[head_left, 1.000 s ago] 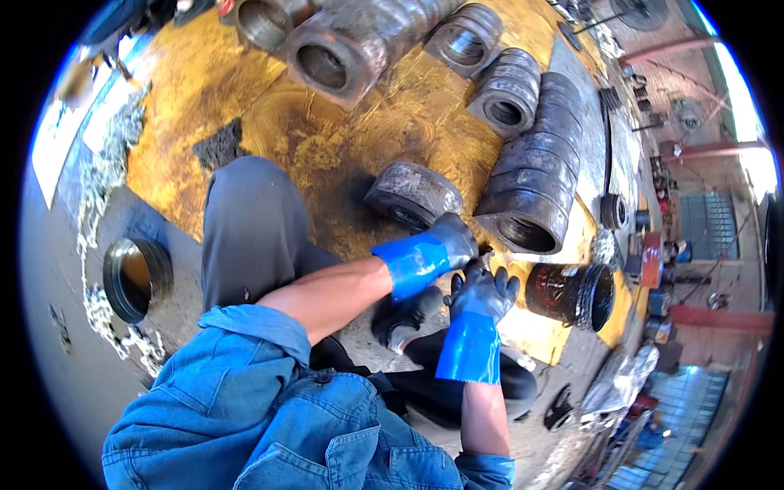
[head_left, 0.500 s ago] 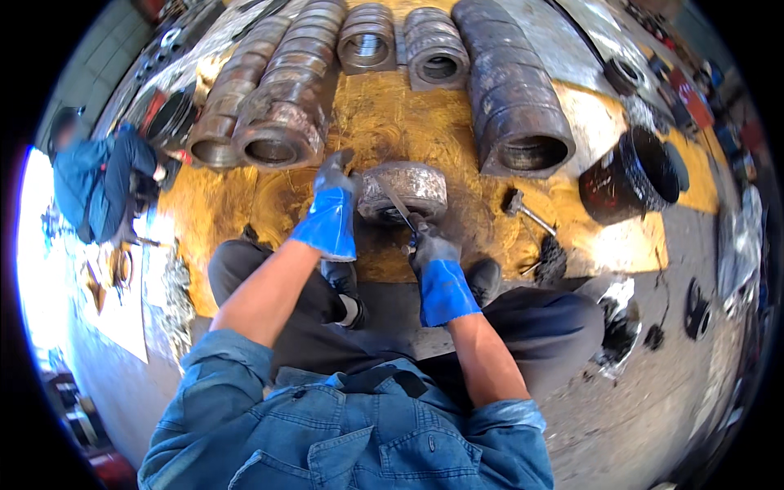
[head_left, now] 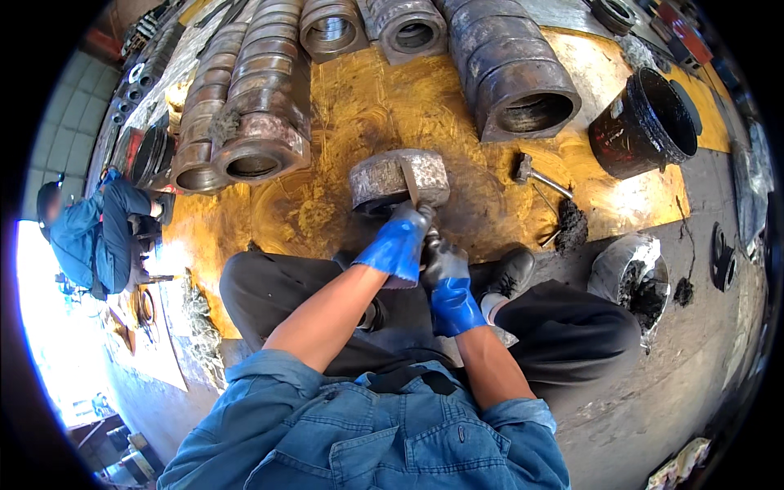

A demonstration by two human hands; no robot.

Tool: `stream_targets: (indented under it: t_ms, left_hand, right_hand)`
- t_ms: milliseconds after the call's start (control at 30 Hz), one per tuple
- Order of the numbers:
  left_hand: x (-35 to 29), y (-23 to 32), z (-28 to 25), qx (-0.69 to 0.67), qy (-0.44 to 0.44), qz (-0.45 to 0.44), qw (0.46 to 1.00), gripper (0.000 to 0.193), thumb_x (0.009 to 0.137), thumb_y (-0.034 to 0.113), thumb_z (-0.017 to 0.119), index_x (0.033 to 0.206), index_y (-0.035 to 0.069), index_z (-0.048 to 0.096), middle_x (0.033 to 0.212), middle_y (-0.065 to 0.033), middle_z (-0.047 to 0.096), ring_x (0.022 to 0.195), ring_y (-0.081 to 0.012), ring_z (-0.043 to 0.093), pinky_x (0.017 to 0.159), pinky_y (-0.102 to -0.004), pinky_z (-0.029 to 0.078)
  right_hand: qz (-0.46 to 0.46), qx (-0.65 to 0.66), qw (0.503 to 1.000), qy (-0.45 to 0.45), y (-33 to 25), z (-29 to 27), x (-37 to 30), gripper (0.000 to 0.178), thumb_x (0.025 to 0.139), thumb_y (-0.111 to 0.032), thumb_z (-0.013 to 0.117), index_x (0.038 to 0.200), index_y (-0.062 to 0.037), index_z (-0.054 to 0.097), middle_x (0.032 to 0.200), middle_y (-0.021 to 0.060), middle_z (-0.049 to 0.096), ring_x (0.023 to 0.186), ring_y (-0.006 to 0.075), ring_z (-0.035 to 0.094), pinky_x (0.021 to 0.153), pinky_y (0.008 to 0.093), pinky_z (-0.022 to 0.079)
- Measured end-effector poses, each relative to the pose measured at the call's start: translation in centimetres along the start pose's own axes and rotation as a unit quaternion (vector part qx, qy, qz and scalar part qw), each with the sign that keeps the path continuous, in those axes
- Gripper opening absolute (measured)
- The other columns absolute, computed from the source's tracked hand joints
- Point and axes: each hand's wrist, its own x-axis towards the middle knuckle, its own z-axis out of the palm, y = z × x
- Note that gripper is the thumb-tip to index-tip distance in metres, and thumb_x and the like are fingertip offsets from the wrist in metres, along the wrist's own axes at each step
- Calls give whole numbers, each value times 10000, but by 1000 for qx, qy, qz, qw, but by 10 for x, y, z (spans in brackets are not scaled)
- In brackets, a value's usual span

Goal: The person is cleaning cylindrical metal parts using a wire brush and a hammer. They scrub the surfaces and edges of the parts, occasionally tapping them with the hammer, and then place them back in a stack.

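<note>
A thick, worn metal ring (head_left: 367, 178) stands on the stained yellow board in front of my feet. A narrow flat-bladed hand tool (head_left: 410, 178) rises across its near right face, its lower end in my hands. My gloved left hand (head_left: 411, 219) is closed around the lower part of the blade. Just below and to the right, my gloved right hand (head_left: 446, 253) is closed at the tool's handle end, which is mostly hidden. Both gloves are dark at the fingers with blue cuffs. The hands are close together.
Rows of heavy metal cylinders (head_left: 527, 94) lie beyond the ring, with a grey fuzzy clump (head_left: 223, 126) at the left row. To the right are a hammer (head_left: 541, 175), a black bucket (head_left: 633, 135) and a bag of dark matter (head_left: 641, 282). A co-worker (head_left: 90, 229) sits far left.
My left hand has come from the ring's left side down to the tool beside my right hand. The grey clump has appeared by the left cylinders. The view has shifted and the blade stands more upright.
</note>
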Motion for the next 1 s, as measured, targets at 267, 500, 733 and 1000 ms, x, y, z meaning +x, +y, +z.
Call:
stream_targets:
  t_ms: [267, 500, 733, 1000]
  left_hand:
    - [-53, 31, 10, -188, 70, 12, 980, 315, 1045, 260, 515, 808, 75, 609, 593, -39, 535, 456, -178, 512, 397, -370, 383]
    - [-70, 148, 21, -167, -224, -205, 938, 224, 1020, 233, 580, 977, 26, 651, 756, -68, 633, 626, -200, 609, 504, -366, 473]
    - [-70, 112, 23, -79, -283, -122, 948, 300, 1000, 202, 616, 1203, -18, 629, 984, -100, 714, 874, -171, 657, 703, -326, 529]
    - [-98, 131, -35, -218, -172, 47, 960, 250, 1029, 165, 563, 1220, 22, 637, 990, -97, 691, 859, -162, 648, 750, -283, 540]
  right_hand:
    - [-27, 59, 998, -1, 43, 18, -12, 406, 834, -230, 667, 1206, -69, 638, 1083, 230, 697, 1003, 425, 669, 850, 501, 544]
    - [183, 282, 940, 57, 64, -7, -25, 323, 877, -272, 661, 1106, -44, 670, 1088, 254, 698, 1013, 447, 665, 849, 505, 542]
    - [229, 270, 935, 20, 27, -22, -45, 423, 884, -296, 647, 1232, -62, 592, 1086, 289, 685, 1028, 487, 652, 876, 545, 523]
    - [305, 609, 714, 164, -27, -12, -39, 211, 983, -130, 546, 1169, -54, 609, 984, 169, 707, 740, 313, 681, 630, 412, 566]
